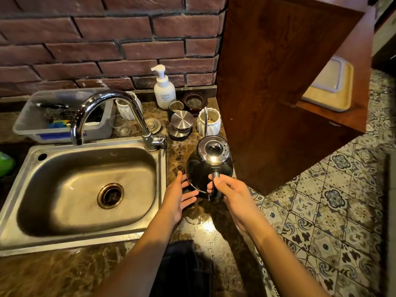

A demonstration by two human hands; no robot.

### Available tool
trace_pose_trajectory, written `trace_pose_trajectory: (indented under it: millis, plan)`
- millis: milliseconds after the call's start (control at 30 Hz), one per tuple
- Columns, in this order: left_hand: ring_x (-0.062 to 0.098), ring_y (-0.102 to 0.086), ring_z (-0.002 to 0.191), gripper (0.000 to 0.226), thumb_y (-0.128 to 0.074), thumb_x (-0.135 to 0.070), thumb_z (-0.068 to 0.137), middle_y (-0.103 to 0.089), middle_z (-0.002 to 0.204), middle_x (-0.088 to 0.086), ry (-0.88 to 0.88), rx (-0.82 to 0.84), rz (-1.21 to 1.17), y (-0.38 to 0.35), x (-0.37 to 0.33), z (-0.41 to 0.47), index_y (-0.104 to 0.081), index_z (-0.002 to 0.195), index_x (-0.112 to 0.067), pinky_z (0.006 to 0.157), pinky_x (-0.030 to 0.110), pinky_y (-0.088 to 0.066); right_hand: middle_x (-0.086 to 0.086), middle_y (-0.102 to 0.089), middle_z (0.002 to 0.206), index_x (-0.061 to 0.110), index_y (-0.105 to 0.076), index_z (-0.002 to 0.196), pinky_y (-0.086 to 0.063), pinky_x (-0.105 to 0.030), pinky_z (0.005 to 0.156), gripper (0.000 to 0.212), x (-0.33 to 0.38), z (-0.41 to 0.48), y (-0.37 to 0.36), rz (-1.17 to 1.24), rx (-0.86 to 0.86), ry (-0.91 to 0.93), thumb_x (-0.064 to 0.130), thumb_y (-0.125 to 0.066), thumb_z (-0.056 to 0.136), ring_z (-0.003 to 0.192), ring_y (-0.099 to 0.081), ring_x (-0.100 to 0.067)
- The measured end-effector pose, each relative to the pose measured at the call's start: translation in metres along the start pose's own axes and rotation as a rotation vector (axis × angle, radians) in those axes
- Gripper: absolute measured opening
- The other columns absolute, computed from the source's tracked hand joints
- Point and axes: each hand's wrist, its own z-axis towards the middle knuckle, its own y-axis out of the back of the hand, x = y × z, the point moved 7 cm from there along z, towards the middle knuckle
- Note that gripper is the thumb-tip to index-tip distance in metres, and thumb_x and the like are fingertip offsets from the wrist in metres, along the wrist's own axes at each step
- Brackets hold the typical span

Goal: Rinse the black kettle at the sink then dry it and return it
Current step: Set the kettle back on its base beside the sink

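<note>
The black kettle (201, 170) with a shiny steel lid stands on the brown marble counter (192, 219), right of the steel sink (85, 189). Its thin gooseneck spout rises toward the back. My right hand (231, 194) is closed around the kettle's handle at its near side. My left hand (180, 194) is open with fingers spread, its fingertips at the kettle's lower left edge. The chrome faucet (111, 116) arches over the sink; no water runs. A dark cloth (182, 266) lies on the counter's near edge between my forearms.
Behind the kettle stand a white ribbed cup (211, 123), steel lids (182, 120), a soap pump bottle (164, 91) and small jars. A clear plastic bin (62, 118) sits behind the sink. A wooden cabinet (278, 86) rises close on the right, above patterned floor tiles.
</note>
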Motion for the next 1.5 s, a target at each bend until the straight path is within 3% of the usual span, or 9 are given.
trace_pose_trajectory:
  millis: [133, 567, 667, 800, 967, 1200, 1367, 1500]
  plan:
    - [0.021, -0.079, 0.09, 0.038, -0.04, -0.058, 0.103, -0.075, 0.119, -0.001, -0.014, -0.004, 0.008, 0.002, 0.006, -0.001, -0.069, 0.114, -0.035, 0.073, 0.032, -0.06, 0.007, -0.075, 0.096, 0.02, -0.075, 0.096, -0.044, -0.029, 0.084, 0.029, -0.004, -0.008, 0.004, -0.07, -0.017, -0.004, 0.039, -0.053, 0.099, 0.098, -0.067, -0.005]
    - [0.022, -0.08, 0.089, 0.047, -0.045, -0.058, 0.102, -0.076, 0.118, 0.001, -0.048, 0.008, 0.0, -0.002, 0.01, -0.008, -0.067, 0.129, -0.027, 0.065, 0.028, -0.062, 0.007, -0.075, 0.101, 0.021, -0.074, 0.091, -0.048, -0.032, 0.089, 0.032, -0.007, -0.02, 0.007, -0.139, -0.036, 0.031, 0.042, -0.052, 0.098, 0.102, -0.066, -0.004]
    - [0.026, -0.075, 0.101, 0.043, -0.043, -0.058, 0.102, -0.075, 0.12, 0.0, -0.04, -0.01, -0.01, -0.001, 0.009, -0.006, -0.07, 0.121, -0.029, 0.075, 0.034, -0.059, 0.004, -0.075, 0.097, 0.016, -0.073, 0.095, -0.048, -0.04, 0.098, 0.028, -0.003, -0.014, 0.0, -0.081, -0.023, 0.009, 0.035, -0.053, 0.1, 0.103, -0.067, -0.011]
    - [0.023, -0.077, 0.096, 0.037, -0.042, -0.059, 0.102, -0.081, 0.102, -0.009, -0.024, -0.021, -0.016, 0.002, 0.005, -0.002, -0.07, 0.103, -0.035, 0.075, 0.034, -0.059, 0.008, -0.076, 0.1, 0.009, -0.073, 0.093, -0.043, -0.041, 0.107, 0.03, 0.001, -0.003, -0.009, -0.074, -0.013, -0.007, 0.028, -0.052, 0.102, 0.116, -0.063, -0.01]
    - [0.025, -0.073, 0.105, 0.04, -0.042, -0.057, 0.103, -0.072, 0.121, -0.003, -0.034, -0.017, -0.031, -0.001, 0.001, -0.005, -0.066, 0.119, -0.03, 0.074, 0.033, -0.059, 0.007, -0.072, 0.102, 0.008, -0.073, 0.095, -0.04, -0.05, 0.112, 0.03, 0.006, 0.004, -0.01, -0.069, -0.042, -0.006, 0.029, -0.052, 0.102, 0.122, -0.061, -0.023]
    - [0.023, -0.077, 0.099, 0.049, -0.045, -0.056, 0.103, -0.072, 0.13, 0.002, -0.034, 0.001, -0.047, -0.001, 0.017, -0.014, -0.062, 0.136, -0.024, 0.073, 0.032, -0.06, 0.015, -0.071, 0.091, 0.019, -0.069, 0.095, -0.043, -0.051, 0.106, 0.044, -0.009, -0.004, -0.003, -0.185, -0.088, 0.025, 0.055, -0.045, 0.095, 0.111, -0.062, -0.01]
    - [0.025, -0.077, 0.102, 0.052, -0.046, -0.058, 0.101, -0.066, 0.137, 0.001, -0.048, 0.021, -0.034, 0.001, 0.024, -0.02, -0.057, 0.142, -0.027, 0.08, 0.036, -0.06, 0.01, -0.073, 0.109, 0.024, -0.071, 0.087, -0.043, -0.049, 0.106, 0.042, -0.029, -0.012, 0.008, -0.206, -0.123, 0.012, 0.057, -0.045, 0.094, 0.113, -0.062, -0.005]
    - [0.021, -0.079, 0.095, 0.053, -0.045, -0.059, 0.101, -0.071, 0.129, -0.005, -0.038, 0.026, -0.004, -0.002, 0.021, -0.018, -0.057, 0.142, -0.027, 0.075, 0.033, -0.061, 0.008, -0.073, 0.111, 0.023, -0.072, 0.092, -0.042, -0.051, 0.107, 0.04, -0.026, -0.004, 0.004, -0.192, -0.101, -0.001, 0.054, -0.047, 0.095, 0.118, -0.062, -0.011]
